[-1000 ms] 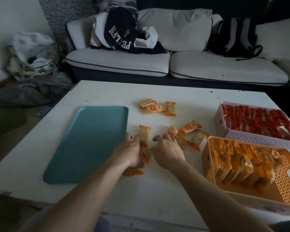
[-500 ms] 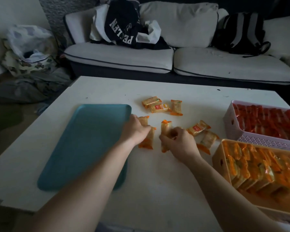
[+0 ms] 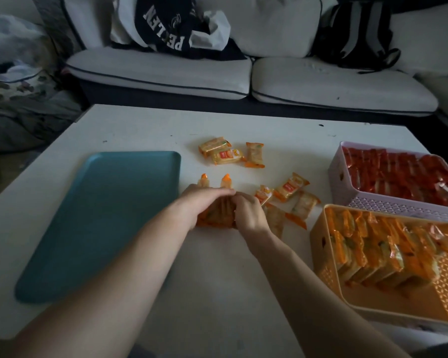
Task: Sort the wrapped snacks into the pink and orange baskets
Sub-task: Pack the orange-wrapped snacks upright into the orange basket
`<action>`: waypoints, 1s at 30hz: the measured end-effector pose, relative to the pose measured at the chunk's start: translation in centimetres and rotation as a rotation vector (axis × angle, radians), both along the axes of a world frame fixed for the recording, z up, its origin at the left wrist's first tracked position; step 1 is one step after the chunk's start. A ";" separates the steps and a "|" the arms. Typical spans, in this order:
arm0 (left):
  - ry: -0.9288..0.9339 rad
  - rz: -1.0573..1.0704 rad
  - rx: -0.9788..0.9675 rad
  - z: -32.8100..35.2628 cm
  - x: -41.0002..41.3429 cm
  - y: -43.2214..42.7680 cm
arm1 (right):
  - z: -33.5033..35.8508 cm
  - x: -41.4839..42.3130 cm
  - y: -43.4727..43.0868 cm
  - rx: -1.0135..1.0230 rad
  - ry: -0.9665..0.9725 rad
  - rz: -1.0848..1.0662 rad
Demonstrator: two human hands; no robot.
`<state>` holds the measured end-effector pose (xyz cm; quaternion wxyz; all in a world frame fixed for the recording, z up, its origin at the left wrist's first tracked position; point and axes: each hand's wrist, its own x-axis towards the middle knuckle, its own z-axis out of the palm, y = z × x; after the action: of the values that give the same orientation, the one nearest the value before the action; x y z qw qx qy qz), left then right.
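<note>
Head view: left hand [image 3: 201,202] and right hand [image 3: 248,215] clamp a stack of orange snacks [image 3: 219,214] between them on the counter [image 3: 145,125]; the orange basket [image 3: 318,236] sits to their right. Lifted loosely, slick wrappers could slide out and spill

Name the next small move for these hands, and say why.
Probably lift the gathered orange-wrapped snacks and carry them right to the orange basket. Left hand and right hand squeeze them into one bunch on the table, and that basket holds matching wrappers; the pink basket holds red ones.
</note>
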<state>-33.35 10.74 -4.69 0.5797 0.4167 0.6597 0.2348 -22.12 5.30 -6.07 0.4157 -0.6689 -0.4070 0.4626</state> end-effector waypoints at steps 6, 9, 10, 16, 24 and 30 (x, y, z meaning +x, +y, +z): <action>-0.169 0.000 -0.072 1.1 -1.3 -0.9 | 2.5 0.6 -1.4 -0.018 -0.083 0.076; -0.170 0.070 -0.023 1.3 -1.2 -0.3 | 3.4 2.7 -1.5 0.018 -0.526 -0.137; -0.174 0.071 -0.015 1.0 -1.0 0.0 | 3.6 3.3 -1.6 -0.038 -0.611 -0.169; -0.034 -0.032 0.144 0.3 1.1 0.8 | 2.8 5.0 -0.2 -0.364 -0.580 -0.036; 0.234 -0.252 0.204 -0.8 1.6 2.5 | -0.5 3.8 -0.7 -0.136 -0.887 0.320; 0.455 -0.427 0.169 0.0 -1.4 2.5 | -0.4 3.3 -2.9 -0.012 -0.899 0.270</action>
<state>-34.78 13.26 -4.69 0.4167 0.6344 0.6481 0.0625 -18.80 2.37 -6.50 0.1305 -0.7463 -0.6275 0.1795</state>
